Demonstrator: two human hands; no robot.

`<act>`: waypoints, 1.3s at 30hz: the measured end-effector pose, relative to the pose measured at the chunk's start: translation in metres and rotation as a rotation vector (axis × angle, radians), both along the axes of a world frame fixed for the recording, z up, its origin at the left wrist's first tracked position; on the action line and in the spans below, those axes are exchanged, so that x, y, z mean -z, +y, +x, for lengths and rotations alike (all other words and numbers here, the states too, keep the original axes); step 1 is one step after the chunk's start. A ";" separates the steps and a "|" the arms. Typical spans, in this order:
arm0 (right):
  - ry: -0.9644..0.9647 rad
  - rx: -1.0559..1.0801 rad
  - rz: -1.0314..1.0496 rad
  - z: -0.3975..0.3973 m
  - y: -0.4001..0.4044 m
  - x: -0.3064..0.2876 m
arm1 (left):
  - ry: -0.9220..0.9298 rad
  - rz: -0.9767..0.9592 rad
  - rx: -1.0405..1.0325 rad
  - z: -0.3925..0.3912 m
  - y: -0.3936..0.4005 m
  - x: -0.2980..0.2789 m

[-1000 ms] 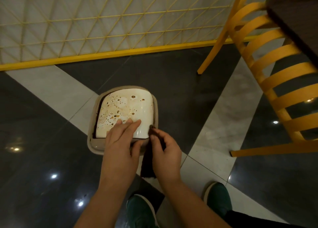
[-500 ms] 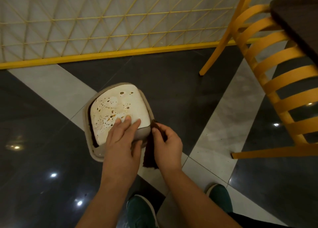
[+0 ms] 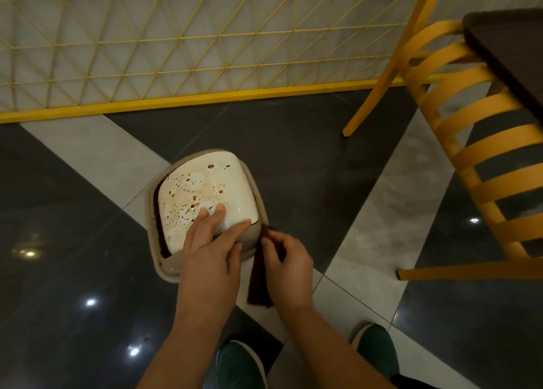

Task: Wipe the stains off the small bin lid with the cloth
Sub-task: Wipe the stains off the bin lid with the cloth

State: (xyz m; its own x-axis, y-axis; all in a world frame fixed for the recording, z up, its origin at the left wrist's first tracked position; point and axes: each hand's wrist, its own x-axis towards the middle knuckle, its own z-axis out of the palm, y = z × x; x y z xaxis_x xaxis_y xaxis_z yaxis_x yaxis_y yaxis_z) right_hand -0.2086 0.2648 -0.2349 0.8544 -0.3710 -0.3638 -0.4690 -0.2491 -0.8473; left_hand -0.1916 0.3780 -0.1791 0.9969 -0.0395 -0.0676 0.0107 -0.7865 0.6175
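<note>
Two hands: left hand (image 3: 210, 250) flat, fingers spread, on stained lid (image 3: 202, 200); right hand (image 3: 286, 266) pinches cloth (image 3: 258, 280).

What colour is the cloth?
Dark brown. The cloth hangs from the right hand; seen best in the head view.

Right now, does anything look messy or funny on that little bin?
Yes. The white lid is speckled with brown stains, thickest on its left and middle. It also sits tilted in the bin's rim, leaving a dark gap on the left. The left hand presses on it.
</note>
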 end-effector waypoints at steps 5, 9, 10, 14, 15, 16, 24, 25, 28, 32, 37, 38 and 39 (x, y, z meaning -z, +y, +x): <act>0.011 -0.120 -0.112 -0.013 -0.010 0.002 | -0.022 0.011 0.037 -0.001 0.002 0.002; -0.040 -0.053 -0.119 0.000 -0.006 -0.002 | -0.033 -0.010 0.033 0.000 0.003 0.001; -0.027 -0.056 -0.112 -0.002 -0.003 -0.001 | -0.024 -0.014 0.025 0.000 0.002 0.000; -0.026 -0.260 -0.166 -0.022 0.004 0.009 | 0.005 -0.011 0.025 0.000 0.002 -0.001; -0.025 -0.309 -0.175 -0.023 0.004 0.011 | 0.005 -0.011 0.030 0.000 0.002 -0.001; -0.022 -0.344 -0.175 -0.021 0.002 0.010 | 0.004 -0.007 0.035 0.000 0.003 -0.001; 0.232 0.190 0.372 0.000 -0.025 0.004 | 0.010 0.016 0.044 -0.001 0.003 -0.004; 0.242 0.168 0.439 0.004 -0.021 0.002 | 0.004 0.024 0.050 -0.001 0.003 -0.004; 0.280 0.204 0.659 0.013 -0.011 -0.001 | -0.002 0.030 0.053 -0.001 0.003 -0.004; 0.330 0.201 0.720 0.014 -0.018 0.003 | -0.003 0.007 0.078 -0.001 0.004 -0.004; 0.329 0.265 0.701 -0.010 -0.034 0.008 | 0.004 0.013 0.210 -0.009 -0.009 -0.007; 0.320 0.288 0.702 -0.017 -0.038 0.009 | 0.000 0.024 0.246 -0.012 -0.014 -0.007; 0.314 0.305 0.698 -0.023 -0.042 0.010 | 0.000 0.036 0.273 -0.015 -0.020 -0.008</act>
State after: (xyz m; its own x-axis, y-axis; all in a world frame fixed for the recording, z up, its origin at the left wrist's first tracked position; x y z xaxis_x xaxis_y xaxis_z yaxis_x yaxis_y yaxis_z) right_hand -0.2312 0.2230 -0.2448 0.5728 -0.1708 -0.8017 -0.6716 0.4629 -0.5784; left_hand -0.2064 0.3585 -0.1714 0.9498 -0.3042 -0.0733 -0.2048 -0.7816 0.5892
